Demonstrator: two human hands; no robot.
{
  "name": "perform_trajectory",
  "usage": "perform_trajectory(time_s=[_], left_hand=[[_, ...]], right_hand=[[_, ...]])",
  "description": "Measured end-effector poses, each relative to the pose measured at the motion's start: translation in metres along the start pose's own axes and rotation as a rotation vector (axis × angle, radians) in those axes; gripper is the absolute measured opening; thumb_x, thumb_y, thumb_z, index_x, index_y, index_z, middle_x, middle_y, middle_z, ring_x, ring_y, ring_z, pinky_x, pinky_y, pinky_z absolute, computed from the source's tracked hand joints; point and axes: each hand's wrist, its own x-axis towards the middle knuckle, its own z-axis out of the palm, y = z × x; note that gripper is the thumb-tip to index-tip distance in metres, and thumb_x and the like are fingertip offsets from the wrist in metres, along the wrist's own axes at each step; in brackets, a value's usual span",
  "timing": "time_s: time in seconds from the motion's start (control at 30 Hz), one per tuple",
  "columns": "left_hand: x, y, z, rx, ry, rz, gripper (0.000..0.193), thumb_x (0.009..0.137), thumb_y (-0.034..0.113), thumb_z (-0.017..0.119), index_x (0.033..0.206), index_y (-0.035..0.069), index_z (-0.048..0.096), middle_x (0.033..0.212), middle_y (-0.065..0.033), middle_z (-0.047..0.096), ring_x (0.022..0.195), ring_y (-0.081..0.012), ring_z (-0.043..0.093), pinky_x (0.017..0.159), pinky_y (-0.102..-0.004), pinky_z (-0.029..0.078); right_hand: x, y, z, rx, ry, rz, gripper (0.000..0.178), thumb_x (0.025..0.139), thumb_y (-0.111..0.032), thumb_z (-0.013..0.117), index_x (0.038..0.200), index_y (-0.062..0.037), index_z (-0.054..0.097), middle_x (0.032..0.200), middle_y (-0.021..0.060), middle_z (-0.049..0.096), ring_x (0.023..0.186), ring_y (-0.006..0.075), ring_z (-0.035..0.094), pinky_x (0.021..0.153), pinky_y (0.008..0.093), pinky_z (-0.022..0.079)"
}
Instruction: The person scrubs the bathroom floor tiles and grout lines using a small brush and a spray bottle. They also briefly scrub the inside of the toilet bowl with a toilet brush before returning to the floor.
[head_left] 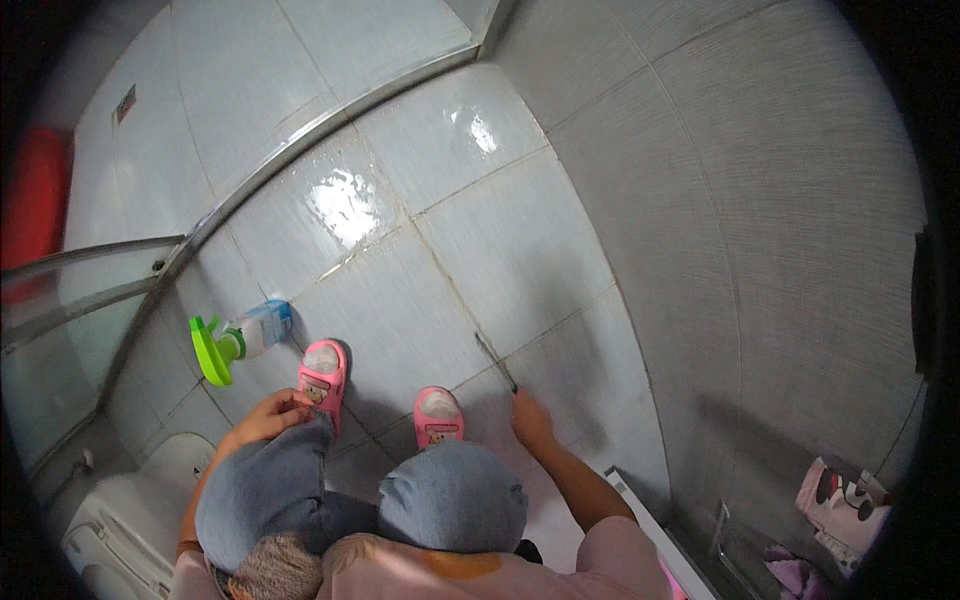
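Observation:
My right hand (pixel 532 420) is closed round the end of a slim, dark tool (pixel 495 362). The tool's thin tip lies on a grout line of the floor tiles, near where two joints cross; its exact kind is too small to make out. On my bent left knee rests my left hand (pixel 272 415), fingers loosely curved and holding nothing that I can see. A spray bottle (pixel 255 330) with a bright green trigger head and a clear and blue body lies or stands tilted on the tiles, ahead of my left foot.
Wet patches shine on the grey floor tiles (pixel 400 290). A metal sill (pixel 300 140) curves across the floor, with a glass door (pixel 90 300) at left. Beyond it is a red object (pixel 38 200). A white toilet (pixel 120 530) stands lower left; a tiled wall (pixel 780 220) rises at right.

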Motion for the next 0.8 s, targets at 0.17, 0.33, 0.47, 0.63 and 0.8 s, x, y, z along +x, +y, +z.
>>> perform_trajectory(time_s=[0.17, 0.33, 0.47, 0.63, 0.8], left_hand=[[0.002, -0.001, -0.008, 0.114, 0.044, -0.006, 0.02, 0.083, 0.008, 0.051, 0.102, 0.002, 0.051, 0.09, -0.0056, 0.058, 0.085, -0.0121, 0.053, 0.078, -0.025, 0.042], [0.001, -0.002, -0.005, 0.046, 0.007, -0.008, 0.021, 0.083, 0.007, 0.05, 0.103, 0.002, 0.051, 0.092, -0.0054, 0.057, 0.087, -0.0118, 0.053, 0.079, -0.0251, 0.042], [0.001, 0.003, -0.002, 0.038, 0.008, -0.001, 0.022, 0.083, 0.006, 0.05, 0.104, 0.002, 0.051, 0.094, -0.0055, 0.056, 0.088, -0.0116, 0.052, 0.079, -0.0252, 0.041], [-0.001, -0.002, -0.006, 0.068, 0.032, -0.003, 0.021, 0.083, 0.005, 0.05, 0.104, 0.002, 0.05, 0.092, -0.0044, 0.056, 0.086, -0.0107, 0.052, 0.078, -0.0247, 0.042], [0.002, -0.001, -0.001, 0.011, 0.003, -0.009, 0.02, 0.084, 0.007, 0.051, 0.103, 0.002, 0.05, 0.091, -0.0038, 0.056, 0.085, -0.0102, 0.052, 0.077, -0.0243, 0.042]], right_hand=[[0.037, -0.043, -0.015, -0.021, 0.045, 0.022, 0.026, 0.09, -0.024, 0.036, 0.093, 0.0006, 0.044, 0.078, 0.0214, 0.058, 0.071, 0.0384, 0.057, 0.064, 0.0473, 0.043], [-0.002, 0.014, 0.005, -0.126, -0.051, -0.005, 0.026, 0.09, -0.023, 0.035, 0.095, 0.0015, 0.043, 0.078, 0.0217, 0.058, 0.07, 0.0387, 0.057, 0.065, 0.0467, 0.044], [0.038, -0.03, -0.016, -0.001, -0.012, -0.015, 0.024, 0.089, -0.022, 0.038, 0.094, 0.0016, 0.044, 0.079, 0.0222, 0.059, 0.072, 0.0387, 0.057, 0.066, 0.0462, 0.045], [0.007, -0.002, -0.011, -0.077, -0.105, 0.165, 0.02, 0.085, -0.017, 0.042, 0.093, 0.0013, 0.044, 0.079, 0.0228, 0.059, 0.075, 0.038, 0.058, 0.067, 0.0429, 0.046], [-0.027, 0.044, 0.003, -0.151, -0.129, 0.029, 0.022, 0.085, -0.02, 0.04, 0.093, 0.0003, 0.044, 0.081, 0.0222, 0.059, 0.075, 0.04, 0.058, 0.068, 0.0428, 0.046]])
